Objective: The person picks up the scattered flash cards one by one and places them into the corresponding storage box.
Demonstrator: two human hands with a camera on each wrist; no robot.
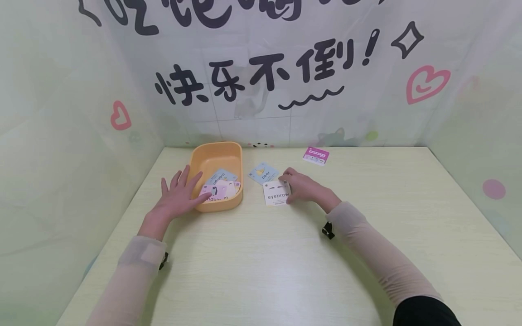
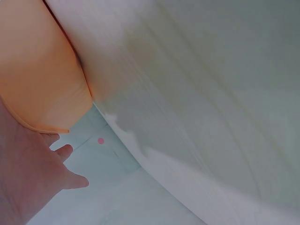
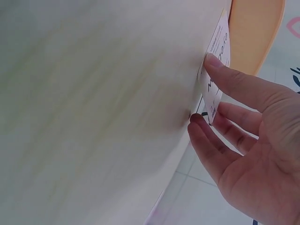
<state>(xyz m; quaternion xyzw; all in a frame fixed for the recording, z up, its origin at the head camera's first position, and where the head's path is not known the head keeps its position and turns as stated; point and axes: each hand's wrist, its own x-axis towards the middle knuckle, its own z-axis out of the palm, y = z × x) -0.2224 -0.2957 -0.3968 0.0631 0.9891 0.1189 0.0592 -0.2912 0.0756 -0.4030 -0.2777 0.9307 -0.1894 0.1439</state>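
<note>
My right hand pinches a white card printed "eyebrow" by its right side. The right wrist view shows the thumb on the face of this card, which stands tilted, with other fingers behind it. Just behind it in the head view lies a blue "pear" card on the table. My left hand, fingers spread, rests at the left rim of an orange plastic basket. Inside the basket are a pink card with a penguin picture, a blue card and others partly hidden.
A magenta card lies at the back of the pale wooden table. Behind the table hangs a white cloth with large black lettering, and further cloth walls stand at both sides.
</note>
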